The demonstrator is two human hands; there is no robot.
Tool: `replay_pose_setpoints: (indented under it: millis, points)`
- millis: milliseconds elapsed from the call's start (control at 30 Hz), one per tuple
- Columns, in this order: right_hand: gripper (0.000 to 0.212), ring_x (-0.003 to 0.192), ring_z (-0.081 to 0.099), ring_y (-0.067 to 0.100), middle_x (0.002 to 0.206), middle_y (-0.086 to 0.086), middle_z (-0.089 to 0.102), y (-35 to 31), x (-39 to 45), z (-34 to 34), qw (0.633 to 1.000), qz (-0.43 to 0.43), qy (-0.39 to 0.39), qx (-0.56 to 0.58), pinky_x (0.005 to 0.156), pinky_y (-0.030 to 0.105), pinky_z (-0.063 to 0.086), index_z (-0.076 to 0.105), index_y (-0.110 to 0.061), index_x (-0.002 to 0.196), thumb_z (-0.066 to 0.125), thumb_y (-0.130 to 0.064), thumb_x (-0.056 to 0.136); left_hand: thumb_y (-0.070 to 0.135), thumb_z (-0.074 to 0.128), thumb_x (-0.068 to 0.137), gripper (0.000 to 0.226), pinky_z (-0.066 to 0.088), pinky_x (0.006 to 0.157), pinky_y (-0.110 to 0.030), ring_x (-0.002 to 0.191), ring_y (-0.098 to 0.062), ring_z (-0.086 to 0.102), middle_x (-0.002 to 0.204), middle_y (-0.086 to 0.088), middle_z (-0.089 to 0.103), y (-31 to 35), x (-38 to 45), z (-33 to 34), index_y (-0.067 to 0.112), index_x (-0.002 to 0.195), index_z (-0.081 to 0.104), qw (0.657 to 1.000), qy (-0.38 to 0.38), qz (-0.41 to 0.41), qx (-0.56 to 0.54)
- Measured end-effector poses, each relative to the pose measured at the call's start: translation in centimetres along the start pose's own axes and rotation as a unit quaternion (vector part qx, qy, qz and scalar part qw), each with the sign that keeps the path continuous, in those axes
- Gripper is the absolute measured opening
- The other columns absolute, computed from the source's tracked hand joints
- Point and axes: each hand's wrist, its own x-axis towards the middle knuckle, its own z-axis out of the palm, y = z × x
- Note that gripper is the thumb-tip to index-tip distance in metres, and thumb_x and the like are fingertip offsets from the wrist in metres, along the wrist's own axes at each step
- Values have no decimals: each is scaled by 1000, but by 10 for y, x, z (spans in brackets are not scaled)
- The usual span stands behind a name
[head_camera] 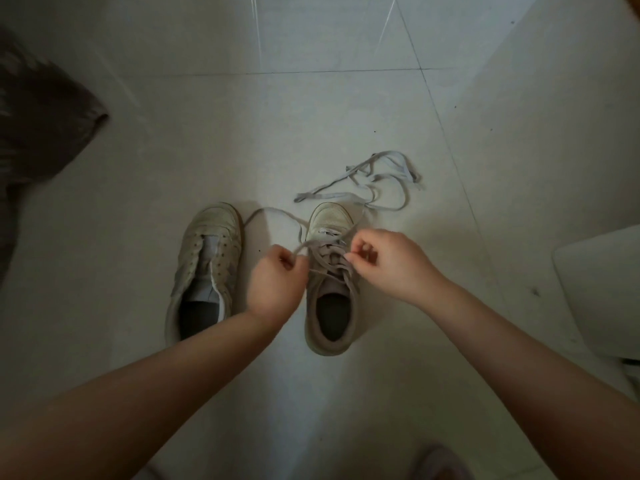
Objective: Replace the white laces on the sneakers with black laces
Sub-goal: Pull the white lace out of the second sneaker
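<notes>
Head view: a person's left hand [277, 280] and right hand [388, 261] work over the right sneaker [330, 299] on a pale tiled floor [207, 133], the fingers of each curled and pinching a strand of its white lace [325, 252]. The left sneaker [204, 268] stands just beside it, its eyelets bare. A loose white lace [377, 183] lies tangled on the tiles just beyond the right sneaker's toe

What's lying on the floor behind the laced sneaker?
A loose white lace lies tangled on the tiled floor just beyond the laced sneaker toe. One strand runs behind the toe, so whether it touches is hidden.
</notes>
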Motion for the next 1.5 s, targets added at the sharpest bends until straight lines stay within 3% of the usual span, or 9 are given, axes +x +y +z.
replay_pose_setpoints:
  millis: [133, 267, 400, 533, 700, 833, 1133, 1333, 1500]
  points:
    - [17, 68, 55, 7, 70, -12, 58, 13, -5, 11, 989, 90, -107, 57, 63, 23, 43, 60, -26, 76, 64, -39, 86, 19, 51, 91, 11, 39, 54, -25, 60, -12, 49, 66, 1, 52, -6, 8, -16, 8, 92, 53, 996, 69, -31, -46]
    - [13, 66, 53, 1, 71, -12, 59, 13, -6, 21, 981, 124, -84, 126, 61, 18, 38, 63, -21, 81, 66, -32, 87, 30, 65, 86, 49, 49, 66, -32, 69, -20, 61, 64, 7, 54, -4, 8, -20, 11, 124, 42, 998, 61, 2, -23]
    - [7, 70, 59, 13, 70, -4, 61, 10, -2, 19, 974, 147, -112, 128, 68, 27, 45, 63, -18, 80, 65, -21, 86, 44, 61, 85, 29, 41, 52, -26, 60, -13, 53, 66, 10, 46, -2, -25, -11, 25, 102, 48, 963, 13, 229, 139]
    - [18, 68, 55, 14, 68, -3, 59, 3, -2, 21, 978, 141, -125, 91, 65, 26, 42, 54, -23, 67, 63, -20, 83, 45, 58, 85, 29, 40, 62, -27, 83, -18, 60, 89, 7, 59, -11, -30, 2, 23, 97, 43, 929, -72, 245, 269]
    - [11, 70, 53, 23, 74, 2, 55, 2, -5, 15, 994, 2, -30, -106, 60, 31, 39, 50, -15, 72, 56, -21, 79, 28, 56, 85, 28, 40, 58, -31, 76, -28, 61, 80, 0, 59, -20, -17, 4, 21, 91, 30, 949, -87, 183, 241]
    - [21, 56, 54, 26, 63, 4, 51, -3, -3, 19, 957, -117, 96, -249, 46, 27, 34, 51, -12, 66, 35, -25, 67, 19, 55, 84, 26, 35, 57, -31, 75, -29, 59, 77, 1, 51, -18, -20, 9, 19, 91, 30, 956, -96, 176, 212]
    - [25, 46, 52, 28, 61, 4, 51, 2, 1, 18, 959, -141, 136, -204, 43, 22, 22, 54, -8, 72, 71, -5, 54, 27, 58, 84, 37, 54, 68, -37, 78, -23, 63, 90, 0, 63, -30, -14, 0, 25, 115, 37, 952, -88, 111, 270]
    - [14, 68, 52, 7, 74, -10, 56, 15, -13, 33, 976, 147, 40, 158, 64, 22, 39, 57, -20, 80, 66, -30, 84, 41, 58, 85, 33, 38, 60, -27, 84, -18, 58, 108, 5, 55, -31, -14, -8, 24, 111, 48, 936, -65, 167, 302]
    - [22, 54, 44, 2, 59, -8, 50, 8, -22, 48, 971, 144, 27, 188, 53, 16, 33, 53, -17, 70, 65, -23, 88, 36, 60, 81, 32, 39, 63, -30, 96, -21, 51, 106, -2, 48, -27, -7, -5, 15, 103, 51, 895, -56, 240, 371]
